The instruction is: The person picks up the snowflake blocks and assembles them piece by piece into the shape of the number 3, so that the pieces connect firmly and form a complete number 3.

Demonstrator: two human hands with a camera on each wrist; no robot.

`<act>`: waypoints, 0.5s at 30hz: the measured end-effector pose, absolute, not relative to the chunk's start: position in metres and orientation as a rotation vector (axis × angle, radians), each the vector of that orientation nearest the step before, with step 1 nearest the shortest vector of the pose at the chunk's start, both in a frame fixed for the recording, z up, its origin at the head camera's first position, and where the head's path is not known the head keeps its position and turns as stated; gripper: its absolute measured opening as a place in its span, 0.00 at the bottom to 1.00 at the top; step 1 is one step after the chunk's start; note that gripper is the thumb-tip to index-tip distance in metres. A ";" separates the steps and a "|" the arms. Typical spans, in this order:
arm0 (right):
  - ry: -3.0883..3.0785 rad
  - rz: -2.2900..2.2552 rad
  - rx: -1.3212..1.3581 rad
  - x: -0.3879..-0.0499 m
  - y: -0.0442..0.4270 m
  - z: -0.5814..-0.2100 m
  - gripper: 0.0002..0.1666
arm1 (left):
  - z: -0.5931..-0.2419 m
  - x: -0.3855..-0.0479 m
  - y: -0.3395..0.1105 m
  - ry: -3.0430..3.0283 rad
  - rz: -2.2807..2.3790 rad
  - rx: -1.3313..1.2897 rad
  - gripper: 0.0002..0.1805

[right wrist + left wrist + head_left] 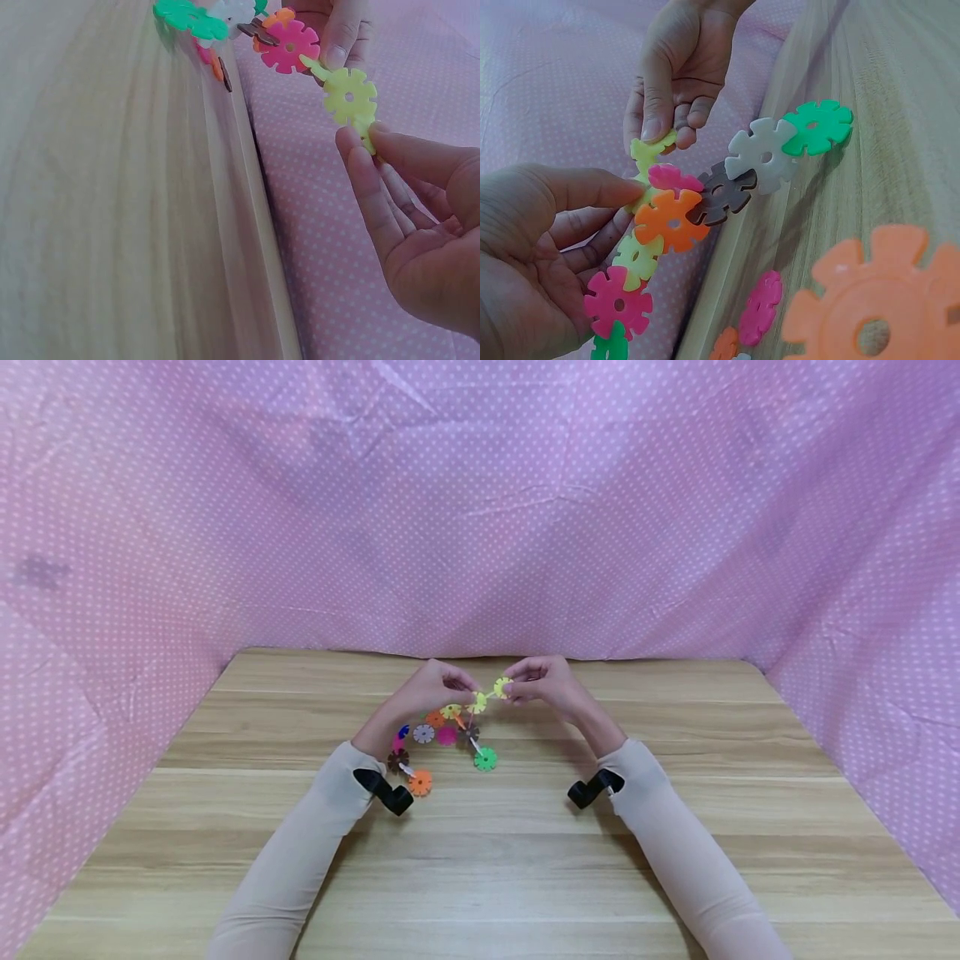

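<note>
Notched plastic snowflake discs are slotted together into a branching chain. My left hand (431, 687) pinches the chain at a yellow disc (478, 702). Opposite it, my right hand (553, 687) pinches another yellow disc (502, 687) at the chain's end between thumb and fingertips. A yellow disc (350, 96) joins the two in the right wrist view. Close by the left fingers are an orange disc (652, 223) and a pink disc (619, 306). One branch runs through a brown disc (721, 199) and a white disc (748, 154) to a green disc (819, 127).
Another part of the chain hangs below the left wrist, ending in an orange disc (421, 782). The wooden table (487, 877) lies beneath both forearms. Behind it hangs a pink dotted cloth (480, 527), close to the hands at the far edge.
</note>
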State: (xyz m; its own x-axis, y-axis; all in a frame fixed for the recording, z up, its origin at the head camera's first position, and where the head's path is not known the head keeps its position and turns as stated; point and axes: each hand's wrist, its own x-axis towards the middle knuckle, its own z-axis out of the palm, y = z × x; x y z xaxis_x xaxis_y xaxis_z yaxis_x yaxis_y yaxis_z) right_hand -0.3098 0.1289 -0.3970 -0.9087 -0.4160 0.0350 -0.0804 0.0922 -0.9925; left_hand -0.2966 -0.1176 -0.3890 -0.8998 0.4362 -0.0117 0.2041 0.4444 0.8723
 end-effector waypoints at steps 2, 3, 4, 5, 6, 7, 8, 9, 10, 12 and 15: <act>2.115 -1.897 -0.502 -0.310 0.129 -0.397 0.17 | -0.390 -0.296 -0.117 2.455 1.440 0.565 0.08; 2.112 -1.900 -0.503 -0.310 0.130 -0.397 0.16 | -0.390 -0.296 -0.116 2.454 1.437 0.570 0.08; 2.109 -1.902 -0.505 -0.310 0.130 -0.397 0.16 | -0.391 -0.296 -0.115 2.452 1.437 0.575 0.08; 2.107 -1.902 -0.508 -0.310 0.130 -0.397 0.16 | -0.391 -0.296 -0.115 2.447 1.441 0.578 0.08; 2.109 -1.898 -0.513 -0.310 0.131 -0.397 0.16 | -0.392 -0.296 -0.114 2.445 1.441 0.583 0.08; 2.112 -1.895 -0.518 -0.310 0.131 -0.397 0.16 | -0.393 -0.296 -0.113 2.441 1.442 0.590 0.08; 2.113 -1.893 -0.523 -0.310 0.131 -0.397 0.16 | -0.393 -0.296 -0.113 2.436 1.447 0.597 0.08; 2.120 -1.887 -0.530 -0.310 0.132 -0.397 0.15 | -0.394 -0.297 -0.113 2.435 1.449 0.603 0.08; 2.126 -1.880 -0.535 -0.310 0.132 -0.396 0.15 | -0.395 -0.297 -0.112 2.430 1.455 0.608 0.08; 2.141 -1.868 -0.541 -0.310 0.131 -0.395 0.15 | -0.396 -0.297 -0.112 2.425 1.463 0.618 0.07; 2.156 -1.853 -0.539 -0.310 0.130 -0.395 0.15 | -0.396 -0.297 -0.111 2.424 1.473 0.623 0.07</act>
